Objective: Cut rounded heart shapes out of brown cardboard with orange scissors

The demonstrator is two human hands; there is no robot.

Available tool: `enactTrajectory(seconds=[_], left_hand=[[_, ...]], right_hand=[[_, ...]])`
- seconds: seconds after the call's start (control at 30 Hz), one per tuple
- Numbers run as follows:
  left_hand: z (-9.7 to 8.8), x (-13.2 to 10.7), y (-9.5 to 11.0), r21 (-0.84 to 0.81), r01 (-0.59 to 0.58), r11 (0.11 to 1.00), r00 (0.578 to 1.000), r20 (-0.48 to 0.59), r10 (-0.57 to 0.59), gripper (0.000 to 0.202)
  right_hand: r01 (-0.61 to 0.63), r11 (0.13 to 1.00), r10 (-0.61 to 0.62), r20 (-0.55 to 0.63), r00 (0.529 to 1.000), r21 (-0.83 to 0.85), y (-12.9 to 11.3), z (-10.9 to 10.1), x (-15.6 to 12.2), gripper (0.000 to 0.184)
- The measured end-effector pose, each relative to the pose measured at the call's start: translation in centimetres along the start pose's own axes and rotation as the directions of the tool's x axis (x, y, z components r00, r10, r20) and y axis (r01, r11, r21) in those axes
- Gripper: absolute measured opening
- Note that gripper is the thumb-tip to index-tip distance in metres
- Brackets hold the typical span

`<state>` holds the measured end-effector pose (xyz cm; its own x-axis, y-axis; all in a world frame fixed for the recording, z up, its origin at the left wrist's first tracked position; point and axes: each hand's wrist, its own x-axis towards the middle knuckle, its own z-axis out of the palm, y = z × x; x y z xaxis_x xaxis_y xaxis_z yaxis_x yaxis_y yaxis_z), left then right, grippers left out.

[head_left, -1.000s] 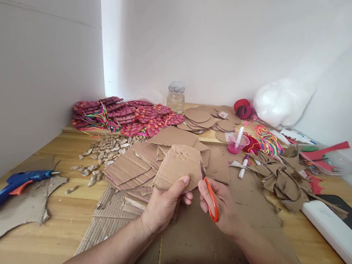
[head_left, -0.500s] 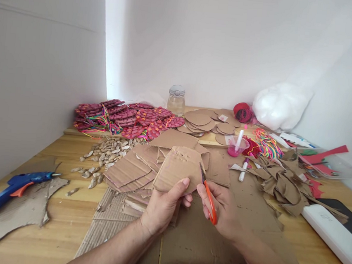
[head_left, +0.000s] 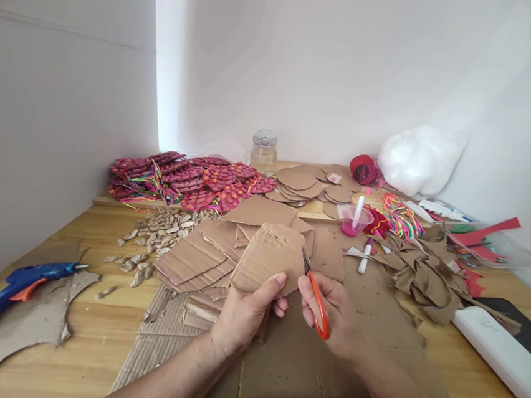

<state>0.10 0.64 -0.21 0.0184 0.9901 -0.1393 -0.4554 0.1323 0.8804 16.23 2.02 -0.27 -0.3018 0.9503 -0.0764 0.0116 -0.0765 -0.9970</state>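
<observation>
Pinched between the thumb and fingers of my left hand (head_left: pixel 249 313) is a piece of cardboard (head_left: pixel 264 258), tilted up, with faint lines and some dents near its top. My right hand (head_left: pixel 336 312) is closed around the orange handles of a pair of scissors (head_left: pixel 319 307). The dark blades point up and lie at the right edge of the held piece. Whether the blades are parted is hard to make out. Behind and left of my hands lie stacked cut cardboard pieces (head_left: pixel 191 257). Under my forearms spreads a large cardboard sheet (head_left: pixel 295 377).
At left, a blue glue gun (head_left: pixel 17 291) rests on a cardboard scrap. Shells (head_left: pixel 163 230), decorated red pieces (head_left: pixel 192 179), a jar (head_left: pixel 264 152) and cardboard discs (head_left: pixel 298 180) lie farther back. Right are a pink cup (head_left: pixel 354 223), cardboard scraps (head_left: pixel 427 277) and a white device (head_left: pixel 498 359).
The held cardboard piece has tilted slightly, and its right edge sits a little differently against the scissors. Both hands keep their grips. The whole view has shifted slightly.
</observation>
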Motion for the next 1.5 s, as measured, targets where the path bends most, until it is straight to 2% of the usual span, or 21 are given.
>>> enactTrajectory(seconds=[0.23, 0.43, 0.67, 0.83, 0.97, 1.23, 1.5], left_hand=[[0.1, 0.1, 0.2, -0.023, 0.001, 1.0, 1.0, 0.001, -0.001, 0.03], [-0.2, 0.1, 0.4, 0.001, -0.007, 1.0, 1.0, 0.022, 0.007, 0.031], [-0.5, 0.3, 0.4, 0.038, -0.022, 0.999, 0.999, 0.032, 0.021, 0.032], [-0.3, 0.2, 0.8, 0.105, -0.008, 0.994, 1.0, 0.03, 0.005, 0.038], [-0.1, 0.0, 0.9, 0.173, -0.007, 0.985, 0.999, 0.039, 0.001, 0.042], [0.0, -0.1, 1.2, 0.218, -0.006, 0.976, 1.0, 0.023, 0.002, 0.043], [0.0, 0.0, 1.0, 0.144, 0.0, 0.99, 1.0, 0.02, -0.003, 0.04]], right_hand=[[0.008, 1.0, -0.008, -0.005, 1.0, 0.014, 0.5, 0.0, 0.0, 0.05], [-0.011, 1.0, 0.01, -0.012, 1.0, -0.011, 0.2, -0.3, 0.0, 0.049], [-0.016, 1.0, 0.016, -0.012, 1.0, -0.019, 1.0, -0.5, 0.1, 0.047], [0.013, 1.0, -0.013, -0.004, 1.0, -0.01, 0.1, -0.2, -0.1, 0.052], [0.041, 0.997, -0.041, -0.001, 0.999, -0.072, -0.9, -0.3, -0.2, 0.056], [-0.048, 0.998, 0.047, -0.029, 0.999, -0.039, -1.3, -0.2, 0.3, 0.057], [-0.075, 0.997, 0.075, -0.053, 0.996, 0.0, -0.1, -0.3, 0.4, 0.054]])
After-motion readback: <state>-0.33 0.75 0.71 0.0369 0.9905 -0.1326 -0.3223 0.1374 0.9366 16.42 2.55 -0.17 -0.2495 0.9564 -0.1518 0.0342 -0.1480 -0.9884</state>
